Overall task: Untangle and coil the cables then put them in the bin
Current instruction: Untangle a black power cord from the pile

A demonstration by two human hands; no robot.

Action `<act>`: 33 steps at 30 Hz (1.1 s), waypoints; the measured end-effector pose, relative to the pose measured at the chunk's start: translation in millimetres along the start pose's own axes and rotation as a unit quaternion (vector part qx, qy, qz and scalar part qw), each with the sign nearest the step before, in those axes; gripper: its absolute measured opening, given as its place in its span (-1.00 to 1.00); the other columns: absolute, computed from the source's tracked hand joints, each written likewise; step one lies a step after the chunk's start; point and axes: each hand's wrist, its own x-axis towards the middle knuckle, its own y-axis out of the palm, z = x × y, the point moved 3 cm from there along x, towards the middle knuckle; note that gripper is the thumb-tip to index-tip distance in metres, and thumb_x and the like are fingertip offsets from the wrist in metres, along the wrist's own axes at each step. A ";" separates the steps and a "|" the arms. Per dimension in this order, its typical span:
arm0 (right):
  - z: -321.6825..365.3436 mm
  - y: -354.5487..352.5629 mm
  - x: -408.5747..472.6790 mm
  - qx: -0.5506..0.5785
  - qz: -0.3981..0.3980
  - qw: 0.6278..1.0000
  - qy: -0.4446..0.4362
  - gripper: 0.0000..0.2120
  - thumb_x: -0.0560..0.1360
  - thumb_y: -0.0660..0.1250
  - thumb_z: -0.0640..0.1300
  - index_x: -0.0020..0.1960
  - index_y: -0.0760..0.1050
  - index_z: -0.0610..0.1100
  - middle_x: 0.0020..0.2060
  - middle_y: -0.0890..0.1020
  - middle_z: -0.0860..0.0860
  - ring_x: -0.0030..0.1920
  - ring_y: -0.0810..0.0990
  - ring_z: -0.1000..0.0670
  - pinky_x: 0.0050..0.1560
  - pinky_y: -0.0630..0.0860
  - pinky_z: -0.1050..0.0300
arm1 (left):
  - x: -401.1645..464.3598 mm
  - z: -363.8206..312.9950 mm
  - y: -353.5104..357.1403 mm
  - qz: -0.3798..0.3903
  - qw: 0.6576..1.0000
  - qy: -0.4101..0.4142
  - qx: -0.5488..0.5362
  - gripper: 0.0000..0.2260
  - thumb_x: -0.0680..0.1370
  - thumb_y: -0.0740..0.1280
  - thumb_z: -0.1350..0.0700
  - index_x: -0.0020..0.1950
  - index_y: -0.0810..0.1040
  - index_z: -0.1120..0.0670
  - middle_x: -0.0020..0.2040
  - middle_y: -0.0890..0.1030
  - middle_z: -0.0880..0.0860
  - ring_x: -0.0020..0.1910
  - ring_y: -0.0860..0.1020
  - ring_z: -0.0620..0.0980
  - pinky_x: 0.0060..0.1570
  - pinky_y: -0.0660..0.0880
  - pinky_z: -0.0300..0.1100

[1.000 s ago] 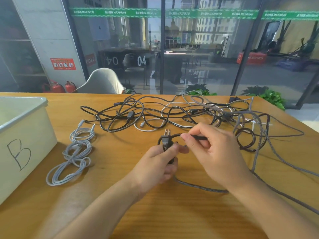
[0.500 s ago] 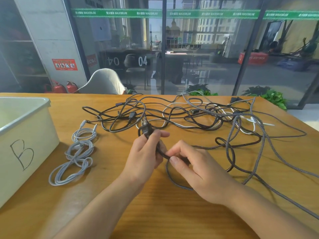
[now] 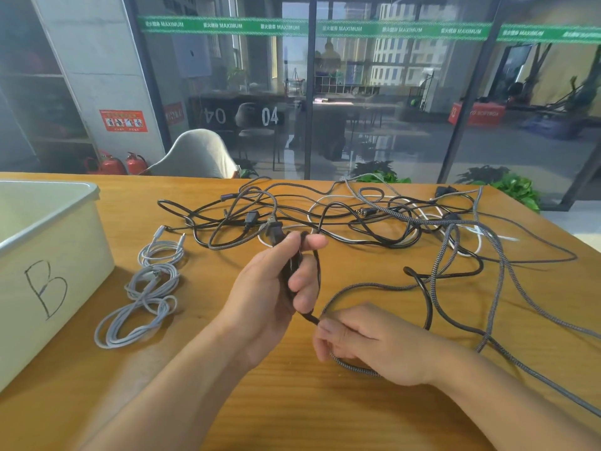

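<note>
Black cord is what the person works on just now: the left hand (image 3: 279,288) is curled round a black power cable (image 3: 317,278) just below its two-pin plug (image 3: 274,230), which sticks up and away from the fist. The right hand (image 3: 367,340) sits nearer and to the right, its fingertips (image 3: 325,330) pinching the same cable where it leaves the left fist, with a grey braided cable (image 3: 354,367) running under the palm.

From this head view, I judge the coiling of this one cable has only begun. Its length trails right into the tangle of cables (image 3: 357,216) across the far bench (image 3: 292,411). A coiled grey cable (image 3: 143,294) lies left, beside the bin (image 3: 48,222) marked B.

The next move likely needs slack drawn free of the braided cable crossing it, then looped into the left hand.
</note>
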 end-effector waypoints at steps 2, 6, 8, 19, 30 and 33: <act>-2.2 -4.9 0.3 -0.041 0.002 0.999 0.006 -0.54 0.72 0.08 0.17 -0.13 0.55 -0.08 -0.43 0.41 0.15 -0.38 0.36 0.08 -0.28 0.30 0.21 | -1.4 0.1 0.9 0.048 0.998 -0.028 -0.021 -0.70 0.68 0.17 0.00 0.08 0.64 0.14 -0.44 0.24 -0.04 -0.55 0.21 -0.10 -0.47 0.15 -0.21; -8.8 -14.2 1.8 -0.085 0.006 0.996 0.020 -0.52 0.66 0.18 0.28 -0.23 0.48 -0.04 -0.39 0.43 0.01 -0.35 0.39 -0.04 -0.25 0.34 0.06 | -4.6 2.7 2.7 0.154 0.986 -0.071 -0.004 -0.73 0.66 0.21 0.01 0.05 0.63 0.15 -0.49 0.25 -0.07 -0.59 0.21 -0.14 -0.52 0.19 -0.25; -13.6 -20.6 0.2 -0.096 0.000 0.995 0.028 -0.48 0.60 0.22 0.36 -0.21 0.53 -0.06 -0.36 0.48 -0.01 -0.33 0.42 -0.01 -0.23 0.39 0.05 | -7.0 3.8 3.9 0.188 0.977 -0.094 0.019 -0.72 0.64 0.21 0.00 0.04 0.63 0.15 -0.50 0.24 -0.07 -0.58 0.19 -0.14 -0.52 0.20 -0.26; -37.3 -81.1 -22.2 -0.227 -0.134 0.955 0.132 -0.42 0.36 0.12 0.61 -0.18 0.53 0.13 -0.42 0.50 0.13 -0.36 0.41 0.10 -0.27 0.35 0.05 | -19.3 5.9 12.5 0.317 0.924 -0.196 0.088 -0.72 0.66 0.21 0.02 0.07 0.64 0.14 -0.48 0.24 -0.06 -0.55 0.16 -0.14 -0.53 0.12 -0.28; 12.4 -71.5 -25.3 -0.149 -0.423 0.894 -0.003 -0.78 0.55 0.46 0.08 -0.21 0.59 0.01 -0.57 0.41 0.23 -0.49 0.35 0.09 -0.39 0.26 0.21 | -13.6 20.9 12.1 0.249 0.917 -0.211 0.231 -0.60 0.64 0.22 -0.03 0.24 0.63 0.25 -0.44 0.25 -0.01 -0.53 0.19 -0.12 -0.50 0.16 -0.29; 21.0 -60.3 -24.0 -0.140 -0.435 0.889 -0.034 -0.82 0.58 0.43 0.01 -0.18 0.60 0.00 -0.51 0.40 0.18 -0.44 0.39 0.09 -0.37 0.26 0.31 | -8.6 26.6 8.6 0.194 0.934 -0.175 0.245 -0.60 0.66 0.23 -0.06 0.27 0.61 0.22 -0.42 0.27 -0.01 -0.48 0.21 -0.09 -0.46 0.18 -0.27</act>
